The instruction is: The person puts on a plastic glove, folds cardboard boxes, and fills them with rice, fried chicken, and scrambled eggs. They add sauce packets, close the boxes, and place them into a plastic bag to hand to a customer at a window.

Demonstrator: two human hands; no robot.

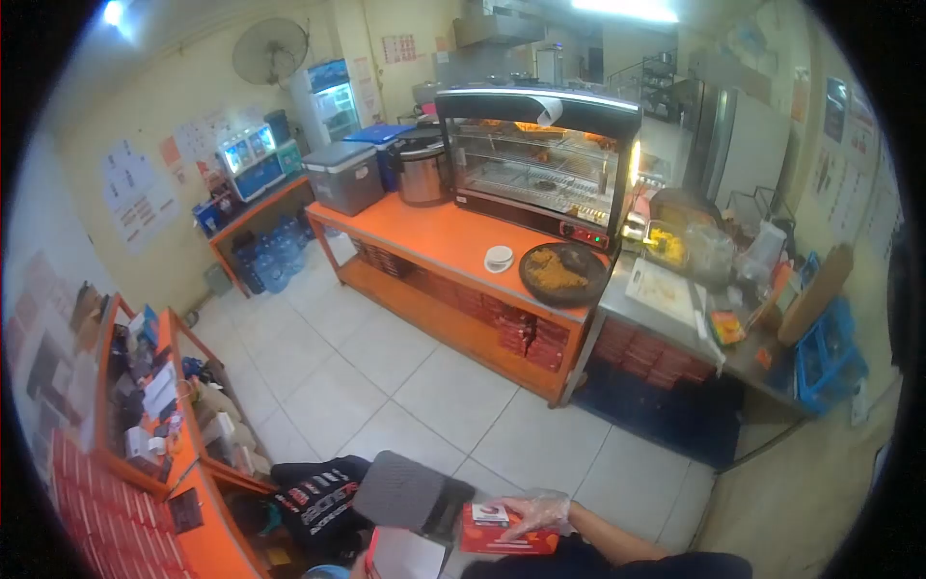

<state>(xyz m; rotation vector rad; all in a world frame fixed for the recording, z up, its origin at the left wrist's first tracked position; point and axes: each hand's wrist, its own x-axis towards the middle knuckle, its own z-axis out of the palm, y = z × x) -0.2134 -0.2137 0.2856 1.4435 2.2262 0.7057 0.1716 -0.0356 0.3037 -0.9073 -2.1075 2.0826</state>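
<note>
My right hand [538, 513], in a clear plastic glove, lies over a red printed carton [494, 538] at the bottom middle, fingers bent round its top and side. Just left of it, a second carton [410, 554] shows a white inside and a red edge. Only a sliver of my left hand [361, 567] shows, at that carton's left side; it seems to grip it, with most fingers out of frame. Behind both cartons is a grey ridged panel [405, 490], with black cloth with lettering [320, 502] to its left.
An orange counter [434, 239] carries a glass food warmer [535, 169], a round dark pan of brownish food [555, 275] and a cooler [344, 179]. A white cutting board [666, 294] lies on the right-hand steel table. Red cartons [101, 511] are stacked at lower left.
</note>
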